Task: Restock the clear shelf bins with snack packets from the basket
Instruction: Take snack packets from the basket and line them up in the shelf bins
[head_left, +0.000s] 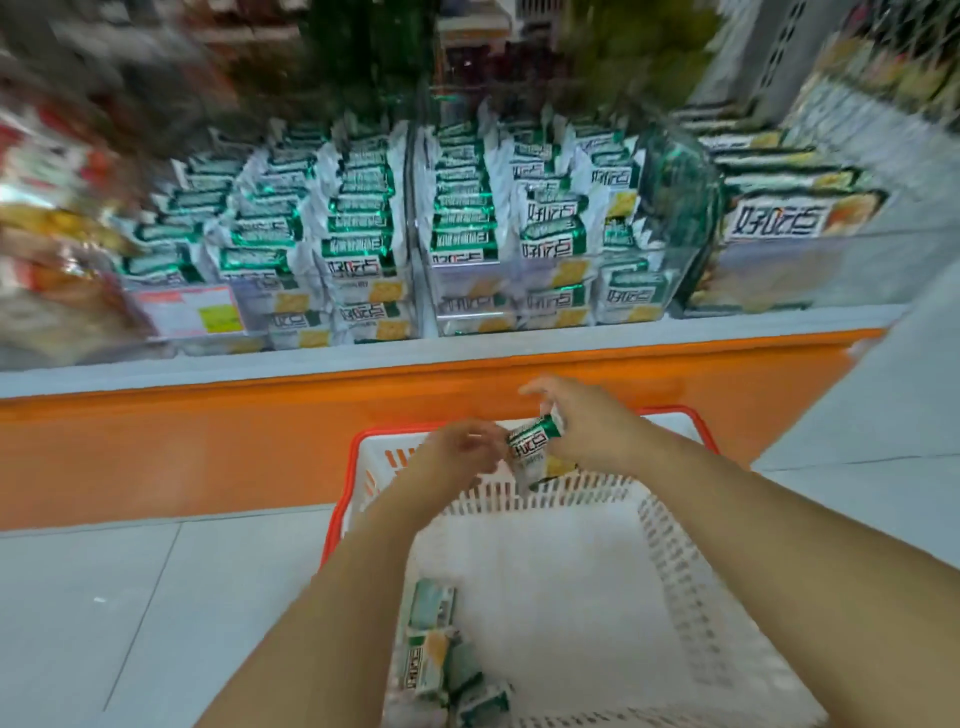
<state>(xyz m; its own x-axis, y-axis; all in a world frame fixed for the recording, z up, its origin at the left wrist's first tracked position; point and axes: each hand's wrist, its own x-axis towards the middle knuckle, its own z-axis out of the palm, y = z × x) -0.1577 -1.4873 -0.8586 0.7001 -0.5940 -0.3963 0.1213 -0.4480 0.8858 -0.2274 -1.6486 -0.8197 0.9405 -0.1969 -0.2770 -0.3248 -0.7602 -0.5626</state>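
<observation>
I read 好吃点 in dark characters on the held packet (531, 446), just over the far rim of the basket (340, 512). Beyond the basket, the same 好吃点 stands on the green-and-white packets (553, 244) and, further right, on a larger pack (774, 221). The price tag (189, 312), beyond and left of the basket, is too blurred to read.

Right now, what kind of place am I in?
Probably a shop aisle: clear bins packed with identical green-and-white packets, a price tag on one bin front, and a red-rimmed basket below the shelf.
</observation>
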